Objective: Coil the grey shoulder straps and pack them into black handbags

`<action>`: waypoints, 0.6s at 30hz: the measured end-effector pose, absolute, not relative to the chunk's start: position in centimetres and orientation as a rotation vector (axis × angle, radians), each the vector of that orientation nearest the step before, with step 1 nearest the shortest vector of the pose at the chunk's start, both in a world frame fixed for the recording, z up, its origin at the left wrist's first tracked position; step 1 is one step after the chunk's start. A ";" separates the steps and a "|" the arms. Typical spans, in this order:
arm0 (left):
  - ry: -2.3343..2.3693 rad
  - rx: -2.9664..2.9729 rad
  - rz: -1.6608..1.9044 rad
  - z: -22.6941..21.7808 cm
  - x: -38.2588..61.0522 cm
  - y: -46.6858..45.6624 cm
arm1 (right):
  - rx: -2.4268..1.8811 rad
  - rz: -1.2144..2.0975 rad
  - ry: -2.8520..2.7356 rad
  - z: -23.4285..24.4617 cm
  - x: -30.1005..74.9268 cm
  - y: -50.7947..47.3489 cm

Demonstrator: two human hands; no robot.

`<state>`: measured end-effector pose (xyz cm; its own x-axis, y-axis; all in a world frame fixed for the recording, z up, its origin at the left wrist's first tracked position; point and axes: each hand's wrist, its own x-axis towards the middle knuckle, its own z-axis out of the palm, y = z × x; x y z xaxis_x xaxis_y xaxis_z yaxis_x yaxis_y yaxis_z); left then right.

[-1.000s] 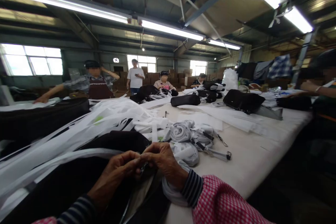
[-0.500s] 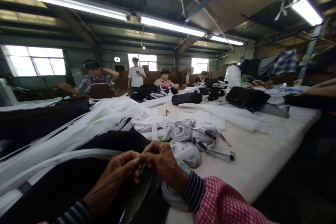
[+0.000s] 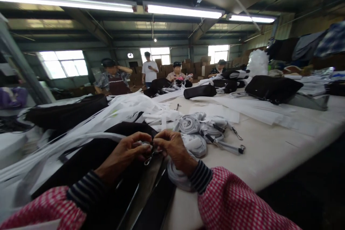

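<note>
My left hand (image 3: 126, 152) and my right hand (image 3: 174, 148) meet fingertip to fingertip over a black bag (image 3: 107, 158) lying in front of me. Both are closed in a pinch on a small metal clip (image 3: 149, 158) at the bag's edge. A grey strap (image 3: 178, 178) loops under my right wrist. Rolled grey straps (image 3: 196, 129) with metal clasps lie just beyond my right hand. White strips of fabric (image 3: 81, 133) run across the bag toward the left.
The long white table (image 3: 269, 151) carries more black bags (image 3: 272, 88) and white sheets farther off. Several people stand or sit at the far end, one (image 3: 113, 79) with a raised arm. The table's right edge drops into dark floor.
The view has swung left and tipped down, showing more of my sleeves. My hands have stayed pinched together on the bag, and the metal clip now shows below my fingers.
</note>
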<state>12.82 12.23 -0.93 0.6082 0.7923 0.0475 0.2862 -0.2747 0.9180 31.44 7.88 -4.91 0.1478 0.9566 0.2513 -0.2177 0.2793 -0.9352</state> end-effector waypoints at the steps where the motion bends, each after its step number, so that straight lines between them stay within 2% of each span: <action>1: 0.928 1.934 0.623 -0.1 12.5 11.5 | -0.907 1.008 -1.100 -4.3 32.2 7.2; 3: 1.060 2.162 0.559 1.1 11.8 9.7 | -0.973 0.913 -1.238 -3.2 34.1 5.2; 6: 1.213 2.515 0.243 1.2 10.4 6.6 | -1.144 0.624 -1.692 -2.5 37.1 1.1; 10: 1.353 2.742 -0.163 -0.2 9.6 3.8 | -1.367 0.272 -2.225 -4.8 39.1 -3.3; 14: 1.425 2.789 -0.222 -0.8 9.9 3.6 | -1.451 0.153 -2.248 -7.8 39.3 -3.8; 18: 1.419 2.773 -0.179 0.1 10.0 3.8 | -1.384 0.102 -2.263 -8.3 39.1 -3.0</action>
<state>9.99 3.82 0.06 0.5798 0.8070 -0.1120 0.8095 -0.5862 -0.0326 39.09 -3.01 -8.33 -0.3717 0.8551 0.3613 0.8194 0.4852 -0.3054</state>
